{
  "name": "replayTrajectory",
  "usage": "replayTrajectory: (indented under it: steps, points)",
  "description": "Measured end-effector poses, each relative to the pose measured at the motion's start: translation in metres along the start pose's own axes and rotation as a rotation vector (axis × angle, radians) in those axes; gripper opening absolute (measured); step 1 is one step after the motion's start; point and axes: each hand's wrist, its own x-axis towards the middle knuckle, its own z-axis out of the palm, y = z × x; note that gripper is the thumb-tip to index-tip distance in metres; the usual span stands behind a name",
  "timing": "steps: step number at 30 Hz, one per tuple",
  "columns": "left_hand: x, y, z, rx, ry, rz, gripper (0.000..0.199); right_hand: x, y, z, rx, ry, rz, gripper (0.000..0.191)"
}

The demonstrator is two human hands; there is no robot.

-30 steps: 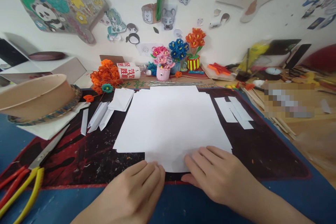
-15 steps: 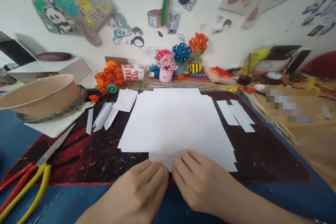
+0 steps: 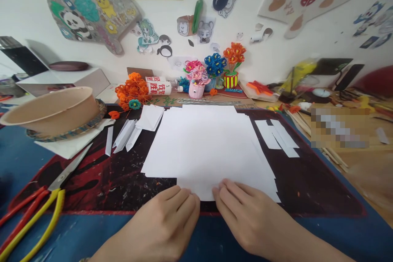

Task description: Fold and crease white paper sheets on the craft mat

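Note:
A stack of white paper sheets lies spread on the dark mat, with edges that do not line up. At its near edge, my left hand is closed, fingertips curled down against the left corner of the front sheet. My right hand has bent fingers pressed together on the same edge, a short way to the right. Both thumbs are mostly hidden, and the edge under the fingers is covered. Left of the stack are folded paper pieces and a square paper pile. Cut paper strips lie on the right.
Large scissors with red and yellow handles lie open at the left. Behind them stands a beige basin. Orange flowers, a pink pot and a striped pot line the back. Wooden sticks lie at right.
My right hand has slid right along the paper's near edge, widening the gap between my hands. My left hand stays at its corner. The whole view has shifted slightly.

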Motion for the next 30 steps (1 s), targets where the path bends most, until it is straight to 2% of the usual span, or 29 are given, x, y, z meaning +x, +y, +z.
replayTrajectory:
  steps: [7,13,18,23,30]
  points:
    - [-0.002,-0.001,0.002,-0.015,0.023,0.012,0.030,-0.022,0.004,-0.011,-0.062,0.040,0.033,0.037]
    - [-0.003,0.003,-0.001,0.058,-0.006,0.029,0.031,-0.028,0.004,-0.009,-0.058,0.120,0.065,0.038]
    - [-0.006,0.015,0.005,0.191,-0.017,-0.088,0.032,-0.029,0.006,-0.006,-0.032,0.158,0.121,0.037]
    - [0.004,0.019,0.016,0.240,0.015,-0.177,0.025,-0.026,0.013,-0.007,0.019,0.147,0.146,0.037]
    - [0.011,0.012,0.015,0.193,0.125,-0.103,0.033,-0.024,0.021,-0.008,0.128,0.149,0.108,0.037]
